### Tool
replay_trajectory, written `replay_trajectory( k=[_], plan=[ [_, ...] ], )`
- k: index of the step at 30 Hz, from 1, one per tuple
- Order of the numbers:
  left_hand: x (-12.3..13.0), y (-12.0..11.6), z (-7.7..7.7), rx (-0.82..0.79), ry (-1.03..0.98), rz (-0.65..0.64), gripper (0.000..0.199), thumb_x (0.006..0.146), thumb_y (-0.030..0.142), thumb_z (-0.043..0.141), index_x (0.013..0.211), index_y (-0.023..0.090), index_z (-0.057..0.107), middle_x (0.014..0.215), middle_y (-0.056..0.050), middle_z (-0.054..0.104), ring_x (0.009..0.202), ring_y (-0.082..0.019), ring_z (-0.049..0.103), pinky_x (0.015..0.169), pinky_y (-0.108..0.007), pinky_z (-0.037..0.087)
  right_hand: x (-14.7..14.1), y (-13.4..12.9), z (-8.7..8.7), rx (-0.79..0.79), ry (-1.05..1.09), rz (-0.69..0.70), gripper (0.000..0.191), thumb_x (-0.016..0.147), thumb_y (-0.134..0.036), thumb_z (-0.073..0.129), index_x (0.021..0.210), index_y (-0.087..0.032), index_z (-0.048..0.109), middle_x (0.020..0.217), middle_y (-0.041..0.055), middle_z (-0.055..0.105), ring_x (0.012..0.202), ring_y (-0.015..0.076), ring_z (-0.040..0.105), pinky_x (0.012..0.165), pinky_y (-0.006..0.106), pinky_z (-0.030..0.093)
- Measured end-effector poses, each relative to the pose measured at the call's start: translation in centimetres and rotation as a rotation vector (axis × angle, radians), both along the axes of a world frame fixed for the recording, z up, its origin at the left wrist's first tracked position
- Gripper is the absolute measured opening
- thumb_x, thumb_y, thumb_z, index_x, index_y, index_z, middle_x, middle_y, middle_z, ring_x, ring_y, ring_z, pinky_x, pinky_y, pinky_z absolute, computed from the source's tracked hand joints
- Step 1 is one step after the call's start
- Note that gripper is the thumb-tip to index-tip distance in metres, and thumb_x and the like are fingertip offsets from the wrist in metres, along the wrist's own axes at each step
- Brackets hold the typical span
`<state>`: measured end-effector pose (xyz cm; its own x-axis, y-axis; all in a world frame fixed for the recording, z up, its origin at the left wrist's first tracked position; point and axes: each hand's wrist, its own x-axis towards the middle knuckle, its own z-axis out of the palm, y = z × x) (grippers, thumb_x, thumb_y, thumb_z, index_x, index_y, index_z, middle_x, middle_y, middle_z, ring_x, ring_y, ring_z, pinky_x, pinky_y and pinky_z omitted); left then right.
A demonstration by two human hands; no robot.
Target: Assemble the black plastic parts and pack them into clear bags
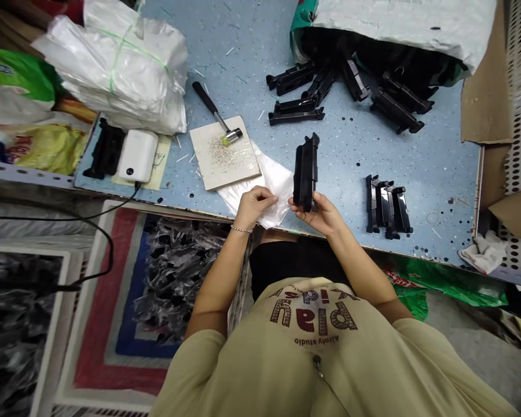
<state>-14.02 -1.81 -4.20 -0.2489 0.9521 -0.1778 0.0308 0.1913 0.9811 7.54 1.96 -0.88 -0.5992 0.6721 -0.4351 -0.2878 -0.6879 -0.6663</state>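
My right hand [319,214] grips the lower end of a black plastic part [305,172], which points away from me over the table's front edge. To its left, my left hand [256,207] pinches the edge of a thin clear plastic bag [278,179] that lies flat on the blue table [347,150]. Partly on top of the bags rests a square board [208,165] strewn with small crumbs. A hammer [217,116] with a black handle lies with its head on the board. Several similar black parts [386,208] stand side by side to the right.
A white sack [403,26] spills black parts [295,110] at the back right. Bundled clear bags [125,69] lie at the back left, beside a white power bank [138,156] with a cable. Below the table, a crate [99,301] holds bagged parts.
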Motion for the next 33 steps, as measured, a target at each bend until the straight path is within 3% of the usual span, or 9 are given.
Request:
replay_trajectory(
  k=[4,8,11,14,18,22,25,30,33],
  plan=[
    [0.2,0.2,-0.1,0.01,0.102,-0.062,0.015,0.076,0.034,0.077,0.073,0.02,0.075,0.085,-0.004,0.07,0.084,-0.018,0.066,0.082,-0.034,0.054,-0.5,0.0,0.1,-0.002,0.051,-0.057,0.055,0.076,-0.069,0.078,0.103,-0.021,0.073,0.102,0.0082,0.081,0.111,0.0289,0.075,0.098,0.043,0.063],
    [0.5,-0.4,0.2,0.081,0.286,-0.023,0.006,0.081,0.02,0.067,0.084,0.02,0.072,0.09,-0.004,0.071,0.084,-0.018,0.066,0.079,-0.033,0.056,-1.5,0.2,-1.6,0.041,0.035,-0.141,0.043,0.074,-0.058,0.084,0.095,-0.021,0.074,0.093,0.0053,0.08,0.112,0.0283,0.075,0.109,0.046,0.056],
    [0.0,-1.3,0.7,0.227,0.604,-0.062,0.018,0.084,0.011,0.061,0.093,0.022,0.073,0.115,-0.009,0.073,0.103,-0.024,0.066,0.09,-0.04,0.057,-1.7,0.6,-3.0,0.035,-0.015,-0.21,0.04,0.071,-0.054,0.087,0.09,-0.022,0.074,0.092,0.0039,0.08,0.11,0.0265,0.075,0.11,0.044,0.055],
    [-0.6,-1.8,1.1,0.259,0.858,-0.168,0.032,0.089,0.008,0.054,0.106,0.023,0.076,0.131,-0.012,0.071,0.112,-0.031,0.063,0.099,-0.049,0.055,-0.8,0.5,-2.8,0.063,-0.045,-0.201,0.041,0.073,-0.056,0.085,0.093,-0.021,0.075,0.097,0.0053,0.081,0.112,0.0273,0.075,0.11,0.046,0.055],
    [-0.5,-1.6,1.3,0.283,0.821,-0.205,0.054,0.087,0.004,0.052,0.136,0.02,0.066,0.142,-0.014,0.064,0.128,-0.031,0.06,0.11,-0.05,0.053,2.3,-0.8,-0.5,0.045,-0.02,-0.022,0.053,0.073,-0.063,0.082,0.1,-0.018,0.076,0.093,0.0083,0.081,0.102,0.0292,0.078,0.097,0.047,0.062],
    [-0.2,-1.5,1.5,0.305,0.679,-0.174,0.04,0.089,0.004,0.049,0.117,0.021,0.072,0.138,-0.011,0.064,0.124,-0.026,0.064,0.106,-0.045,0.056,5.4,-2.9,0.8,-0.032,0.072,0.28,0.06,0.075,-0.067,0.078,0.101,-0.014,0.075,0.08,0.0091,0.079,0.077,0.0242,0.079,0.065,0.031,0.065],
    [-0.3,-1.7,1.1,0.294,0.736,-0.141,0.028,0.09,0.006,0.052,0.096,0.021,0.075,0.13,-0.011,0.068,0.121,-0.03,0.063,0.106,-0.05,0.055,6.4,-3.6,0.5,-0.083,0.077,0.302,0.052,0.082,-0.064,0.073,0.093,-0.013,0.075,0.077,0.0087,0.079,0.072,0.0205,0.078,0.059,0.024,0.062],
    [-0.5,-1.6,0.7,0.306,0.807,-0.152,0.044,0.093,0.005,0.046,0.125,0.022,0.07,0.136,-0.011,0.068,0.123,-0.028,0.061,0.11,-0.054,0.052,6.5,-4.1,-0.5,-0.173,0.126,0.359,0.051,0.083,-0.06,0.073,0.099,-0.012,0.075,0.079,0.0097,0.079,0.074,0.0209,0.079,0.059,0.023,0.062],
    [-0.4,-1.7,1.3,0.328,0.736,-0.094,0.041,0.095,0.004,0.044,0.128,0.02,0.064,0.137,-0.012,0.066,0.129,-0.025,0.061,0.112,-0.049,0.052,5.8,-4.3,-1.1,-0.262,0.177,0.43,0.052,0.083,-0.058,0.075,0.099,-0.009,0.075,0.079,0.0103,0.08,0.072,0.0207,0.079,0.057,0.021,0.062]
  ],
)
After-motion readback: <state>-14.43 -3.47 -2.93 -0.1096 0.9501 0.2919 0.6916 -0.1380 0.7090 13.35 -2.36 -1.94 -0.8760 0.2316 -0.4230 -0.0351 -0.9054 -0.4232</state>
